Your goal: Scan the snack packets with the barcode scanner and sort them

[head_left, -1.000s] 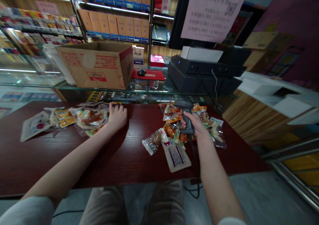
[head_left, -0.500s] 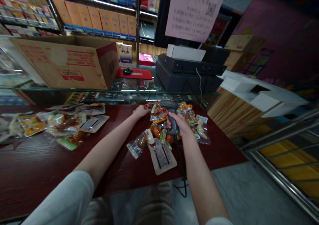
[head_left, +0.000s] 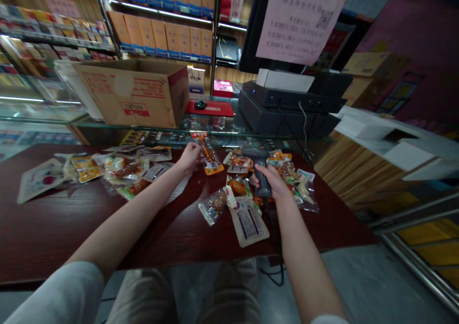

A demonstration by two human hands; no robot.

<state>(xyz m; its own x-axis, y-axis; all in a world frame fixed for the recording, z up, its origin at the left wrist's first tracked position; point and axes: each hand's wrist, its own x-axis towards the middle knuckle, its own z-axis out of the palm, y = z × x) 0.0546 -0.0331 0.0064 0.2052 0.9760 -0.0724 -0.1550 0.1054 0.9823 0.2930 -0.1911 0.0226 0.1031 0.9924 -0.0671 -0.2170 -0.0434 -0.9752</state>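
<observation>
Your left grip pinches 1 clear snack pack by its left edge; pack sits just right of that grip, at the bench's far side. Your right grip is wrapped around the barcode scanner. Pale flat pouch lies nearer you than the right grip.

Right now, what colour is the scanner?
The scanner in the right hand is dark grey, clearest in the head view.

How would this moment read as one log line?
left hand: holds clear orange-ended oblong plastic packet | right hand: grips dark-grey gun-shaped plastic scanner | surface: dark-red flat wood-grain table
</observation>
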